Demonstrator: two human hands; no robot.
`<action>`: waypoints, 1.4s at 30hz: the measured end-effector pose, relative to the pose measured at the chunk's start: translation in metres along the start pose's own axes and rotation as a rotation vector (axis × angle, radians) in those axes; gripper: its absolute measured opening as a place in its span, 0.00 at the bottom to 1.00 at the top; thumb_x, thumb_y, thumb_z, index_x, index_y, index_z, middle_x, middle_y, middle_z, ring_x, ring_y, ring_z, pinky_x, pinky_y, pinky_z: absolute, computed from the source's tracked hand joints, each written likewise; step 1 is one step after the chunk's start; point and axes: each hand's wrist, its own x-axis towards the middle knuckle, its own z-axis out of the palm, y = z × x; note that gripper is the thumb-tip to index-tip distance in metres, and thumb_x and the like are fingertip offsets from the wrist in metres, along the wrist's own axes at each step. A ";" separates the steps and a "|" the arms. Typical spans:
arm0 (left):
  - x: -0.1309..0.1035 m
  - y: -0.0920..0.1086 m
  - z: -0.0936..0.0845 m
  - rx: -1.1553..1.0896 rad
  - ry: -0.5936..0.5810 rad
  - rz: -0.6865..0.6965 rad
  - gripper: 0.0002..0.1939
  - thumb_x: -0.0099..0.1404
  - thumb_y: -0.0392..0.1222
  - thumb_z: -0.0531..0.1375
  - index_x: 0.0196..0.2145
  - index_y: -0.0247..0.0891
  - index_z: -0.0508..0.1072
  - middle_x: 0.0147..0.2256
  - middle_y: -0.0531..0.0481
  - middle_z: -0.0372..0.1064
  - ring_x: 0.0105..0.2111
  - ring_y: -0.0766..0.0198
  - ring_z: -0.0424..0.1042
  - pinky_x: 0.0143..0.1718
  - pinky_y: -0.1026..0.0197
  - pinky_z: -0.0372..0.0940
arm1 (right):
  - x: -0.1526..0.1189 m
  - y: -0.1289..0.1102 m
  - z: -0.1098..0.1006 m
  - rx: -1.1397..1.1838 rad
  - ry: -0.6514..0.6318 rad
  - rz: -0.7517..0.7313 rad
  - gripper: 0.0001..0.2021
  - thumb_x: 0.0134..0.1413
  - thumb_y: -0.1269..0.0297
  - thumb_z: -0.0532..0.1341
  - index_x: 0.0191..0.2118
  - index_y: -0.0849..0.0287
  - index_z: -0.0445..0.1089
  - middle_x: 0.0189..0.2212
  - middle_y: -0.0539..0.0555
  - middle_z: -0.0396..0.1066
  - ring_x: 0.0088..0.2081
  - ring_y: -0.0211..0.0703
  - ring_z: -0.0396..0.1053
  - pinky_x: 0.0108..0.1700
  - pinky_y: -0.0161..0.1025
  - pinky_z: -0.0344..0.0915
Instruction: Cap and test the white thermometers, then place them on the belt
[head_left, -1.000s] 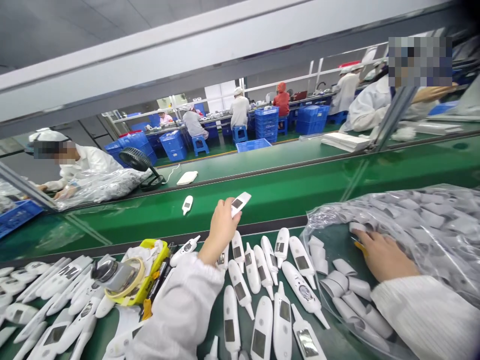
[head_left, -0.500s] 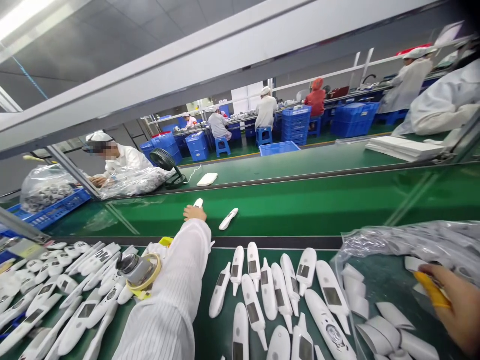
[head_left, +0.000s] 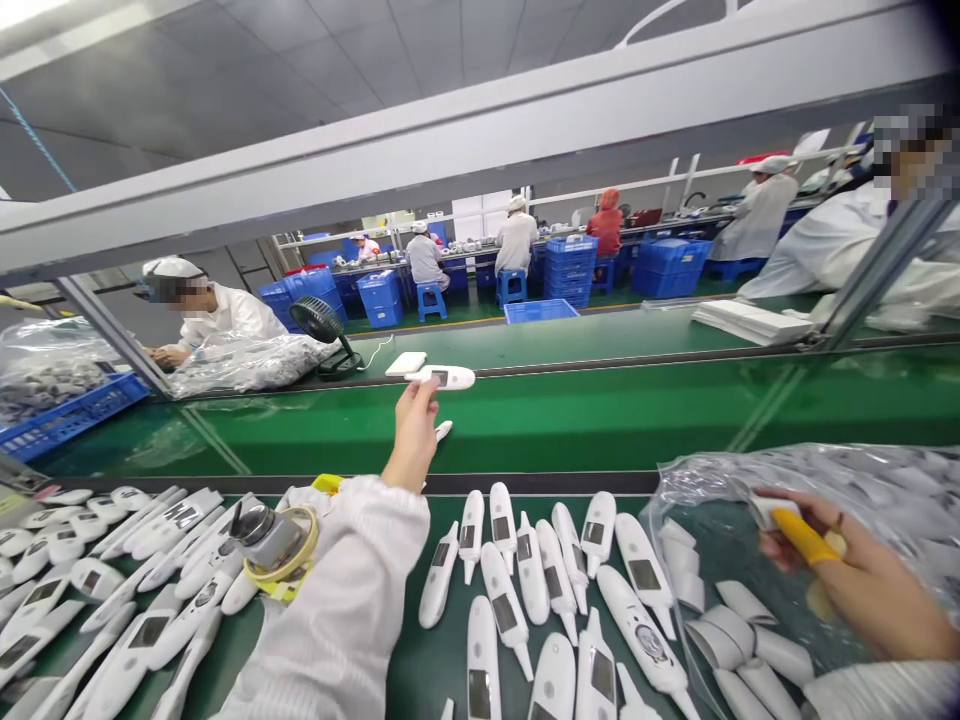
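Above the green belt, my left hand (head_left: pixel 416 425) pinches a white thermometer (head_left: pixel 453 378) with a small grey screen, held level. Another white thermometer (head_left: pixel 444 431) lies on the belt (head_left: pixel 570 425), partly hidden behind that hand. At the right, my right hand (head_left: pixel 814 540) has a yellow cover on one finger and grips a white curved piece (head_left: pixel 769 510) over a clear plastic bag. Several similar white curved pieces (head_left: pixel 739 640) lie in the bag's opening. Between the hands, several thermometers (head_left: pixel 506 610) are spread on the green table.
More thermometers (head_left: pixel 150 630) are heaped at the left, beside a grey container with a yellow ring (head_left: pixel 270 545). Beyond the belt are a black fan (head_left: pixel 319 322), a white stack (head_left: pixel 750 322) and a blue crate (head_left: pixel 75 415). A person in white (head_left: pixel 232 312) sits back left; others work farther away.
My left hand has risen from the belt with a thermometer. My right hand has moved left and now shows a white curved piece in its fingers. The view has shifted slightly.
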 end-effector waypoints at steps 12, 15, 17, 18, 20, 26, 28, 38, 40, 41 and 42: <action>-0.161 0.068 -0.009 -0.384 -0.632 -0.085 0.09 0.71 0.40 0.57 0.48 0.39 0.66 0.34 0.52 0.69 0.32 0.69 0.71 0.37 0.64 0.69 | -0.063 -0.237 0.018 0.890 -0.156 -0.200 0.10 0.57 0.54 0.66 0.37 0.55 0.72 0.20 0.46 0.58 0.16 0.30 0.52 0.17 0.30 0.47; -0.172 0.069 -0.014 -0.328 -0.792 -0.071 0.17 0.71 0.40 0.57 0.56 0.40 0.62 0.37 0.50 0.70 0.32 0.68 0.72 0.35 0.65 0.70 | -0.071 -0.243 0.027 0.920 -0.153 -0.268 0.12 0.57 0.53 0.65 0.42 0.55 0.73 0.22 0.46 0.58 0.18 0.30 0.53 0.18 0.30 0.47; -0.177 0.069 -0.015 -0.263 -0.814 -0.054 0.22 0.71 0.44 0.57 0.60 0.42 0.59 0.36 0.50 0.70 0.30 0.68 0.71 0.32 0.66 0.69 | -0.072 -0.239 0.034 0.916 -0.166 -0.268 0.16 0.56 0.52 0.66 0.47 0.53 0.72 0.23 0.46 0.61 0.19 0.30 0.53 0.18 0.29 0.46; -0.180 0.069 -0.014 -0.198 -0.810 -0.052 0.24 0.71 0.45 0.57 0.62 0.43 0.59 0.35 0.51 0.70 0.28 0.69 0.70 0.29 0.68 0.68 | -0.071 -0.237 0.038 0.918 -0.175 -0.254 0.17 0.55 0.52 0.67 0.48 0.52 0.71 0.24 0.46 0.61 0.19 0.30 0.53 0.18 0.29 0.46; -0.185 0.067 -0.011 -0.037 -0.771 -0.034 0.28 0.69 0.45 0.59 0.64 0.46 0.58 0.34 0.52 0.71 0.25 0.71 0.67 0.24 0.69 0.65 | -0.071 -0.234 0.045 0.937 -0.167 -0.230 0.16 0.55 0.53 0.68 0.46 0.52 0.69 0.22 0.44 0.61 0.18 0.29 0.51 0.18 0.28 0.46; -0.188 0.055 -0.002 0.256 -0.734 0.112 0.35 0.62 0.45 0.66 0.65 0.50 0.60 0.38 0.49 0.76 0.32 0.59 0.75 0.23 0.66 0.66 | -0.075 -0.235 0.050 0.817 -0.113 -0.393 0.14 0.51 0.58 0.71 0.43 0.52 0.72 0.33 0.49 0.72 0.27 0.34 0.67 0.25 0.29 0.64; -0.186 0.053 -0.003 0.281 -0.722 0.152 0.35 0.64 0.47 0.65 0.65 0.51 0.59 0.38 0.49 0.76 0.36 0.56 0.76 0.23 0.65 0.67 | -0.075 -0.236 0.049 0.708 -0.162 -0.461 0.11 0.54 0.60 0.69 0.43 0.53 0.74 0.36 0.51 0.72 0.33 0.36 0.71 0.29 0.29 0.68; -0.185 0.051 -0.006 0.342 -0.696 0.263 0.34 0.64 0.48 0.64 0.65 0.54 0.60 0.38 0.50 0.76 0.36 0.55 0.76 0.21 0.65 0.64 | -0.077 -0.234 0.054 0.686 -0.066 -0.488 0.09 0.58 0.63 0.66 0.44 0.55 0.74 0.35 0.51 0.74 0.32 0.35 0.73 0.28 0.28 0.69; -0.185 0.051 -0.006 0.364 -0.684 0.271 0.33 0.65 0.48 0.64 0.65 0.52 0.60 0.35 0.50 0.76 0.32 0.57 0.75 0.20 0.65 0.63 | -0.078 -0.232 0.057 0.678 -0.064 -0.523 0.08 0.60 0.63 0.65 0.45 0.55 0.74 0.37 0.51 0.75 0.33 0.34 0.73 0.29 0.28 0.69; -0.184 0.051 -0.005 0.379 -0.676 0.274 0.33 0.65 0.48 0.63 0.65 0.51 0.60 0.33 0.50 0.75 0.30 0.58 0.75 0.19 0.65 0.61 | -0.079 -0.231 0.058 0.668 -0.079 -0.548 0.08 0.60 0.63 0.65 0.46 0.55 0.74 0.38 0.51 0.75 0.34 0.34 0.73 0.30 0.28 0.69; -0.183 0.052 -0.005 0.395 -0.670 0.278 0.33 0.65 0.48 0.63 0.65 0.50 0.60 0.32 0.51 0.75 0.28 0.59 0.74 0.19 0.65 0.61 | -0.079 -0.231 0.060 0.659 -0.093 -0.568 0.08 0.61 0.63 0.64 0.46 0.55 0.74 0.40 0.52 0.75 0.35 0.35 0.74 0.31 0.28 0.70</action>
